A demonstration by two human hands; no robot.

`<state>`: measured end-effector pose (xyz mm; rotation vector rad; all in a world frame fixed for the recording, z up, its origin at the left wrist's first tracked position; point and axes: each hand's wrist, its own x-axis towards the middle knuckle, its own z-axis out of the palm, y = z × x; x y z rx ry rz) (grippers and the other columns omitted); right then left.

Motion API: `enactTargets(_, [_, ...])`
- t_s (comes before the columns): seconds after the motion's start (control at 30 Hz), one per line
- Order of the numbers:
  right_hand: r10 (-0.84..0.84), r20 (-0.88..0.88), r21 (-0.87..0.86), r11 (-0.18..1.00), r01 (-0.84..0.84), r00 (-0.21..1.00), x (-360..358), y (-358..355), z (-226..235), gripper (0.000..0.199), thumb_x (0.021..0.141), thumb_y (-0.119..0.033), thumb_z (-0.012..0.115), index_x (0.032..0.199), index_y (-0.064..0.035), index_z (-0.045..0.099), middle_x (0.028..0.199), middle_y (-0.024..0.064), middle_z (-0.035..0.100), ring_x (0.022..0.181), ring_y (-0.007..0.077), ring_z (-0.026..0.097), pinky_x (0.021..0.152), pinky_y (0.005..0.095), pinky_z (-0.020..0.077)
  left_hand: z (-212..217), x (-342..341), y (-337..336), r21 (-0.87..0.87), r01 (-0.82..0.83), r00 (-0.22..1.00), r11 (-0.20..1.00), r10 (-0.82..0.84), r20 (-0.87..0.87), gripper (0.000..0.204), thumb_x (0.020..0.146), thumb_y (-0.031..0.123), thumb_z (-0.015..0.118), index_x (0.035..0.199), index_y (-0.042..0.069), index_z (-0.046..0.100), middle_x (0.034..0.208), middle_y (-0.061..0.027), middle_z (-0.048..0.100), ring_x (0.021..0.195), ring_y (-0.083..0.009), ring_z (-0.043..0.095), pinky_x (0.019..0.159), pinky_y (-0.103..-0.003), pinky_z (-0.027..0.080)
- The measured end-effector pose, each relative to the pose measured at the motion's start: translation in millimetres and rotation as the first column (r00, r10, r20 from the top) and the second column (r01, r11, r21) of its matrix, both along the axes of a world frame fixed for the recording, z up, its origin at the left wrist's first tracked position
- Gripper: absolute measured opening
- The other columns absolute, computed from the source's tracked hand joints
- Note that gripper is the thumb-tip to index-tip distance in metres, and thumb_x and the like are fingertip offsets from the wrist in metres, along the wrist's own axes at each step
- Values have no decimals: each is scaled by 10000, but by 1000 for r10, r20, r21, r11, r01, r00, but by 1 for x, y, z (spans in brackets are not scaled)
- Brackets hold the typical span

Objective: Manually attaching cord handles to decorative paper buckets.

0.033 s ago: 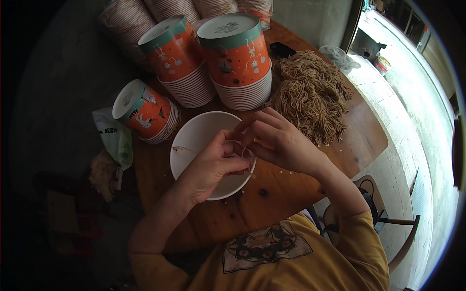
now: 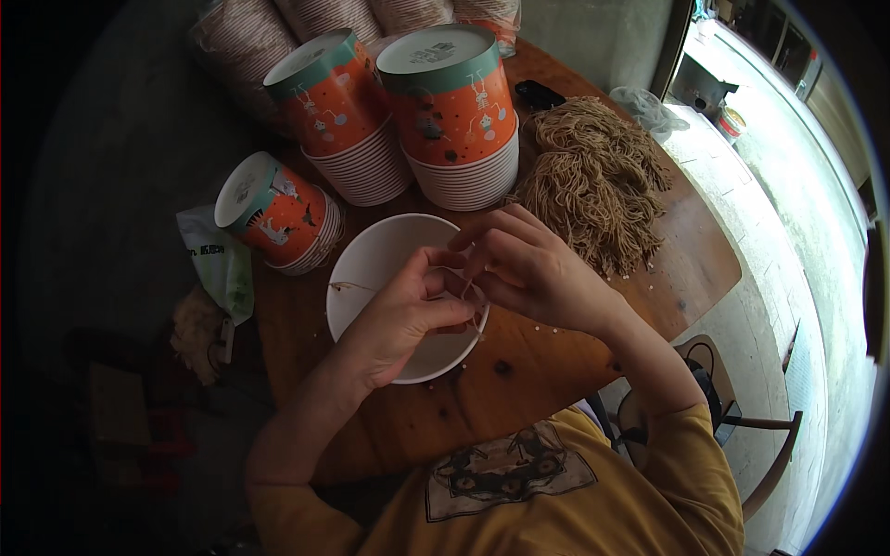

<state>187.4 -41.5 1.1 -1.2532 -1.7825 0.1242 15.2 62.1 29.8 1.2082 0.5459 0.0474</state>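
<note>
My left hand (image 2: 394, 310) and my right hand (image 2: 533, 269) meet above an open white paper tub (image 2: 357, 259). Both have their fingers pinched on a thin pale cord (image 2: 466, 289), which runs between the fingertips. A light brown strand end (image 2: 341, 285) shows over the tub's inner left side, left of my left hand. Part of the cord is hidden behind the fingers. Just beyond my right hand lies a large heap of tan cords (image 2: 598, 181), loosely tangled on the wooden table (image 2: 547, 371).
Two tall stacks of orange and green paper tubs (image 2: 454, 111) stand upside down at the back. A shorter stack (image 2: 278, 213) leans at left, next to a plastic bag (image 2: 218, 259). Wrapped tub stacks (image 2: 246, 51) lie farther back. A wooden chair (image 2: 774, 463) stands at right.
The fingers have shifted very slightly around the cord, and its loop between the fingertips looks narrower. The tub has moved a touch to the right.
</note>
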Motion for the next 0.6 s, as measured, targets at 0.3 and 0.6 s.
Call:
enactTargets(0.3, [120, -439, -236, 941, -244, 890, 2, -13, -1, 69, 802, 4, 584, 841, -47, 562, 1042, 74, 571, 919, 130, 553, 750, 251, 451, 3, 1, 7, -36, 91, 995, 995, -92, -27, 441, 857, 16, 598, 1240, 31, 380, 1011, -81, 564, 936, -150, 592, 851, -302, 500])
enactTargets(0.6, [65, -623, -319, 889, -329, 780, 6, -19, -15, 76, 859, -22, 551, 933, -38, 544, 822, -23, 540, 732, 33, 487, 625, 190, 407, 18, 7, 8, 237, 200, 980, 951, -192, -55, 447, 814, -18, 600, 1208, 28, 395, 924, -52, 566, 858, -122, 590, 786, -254, 487])
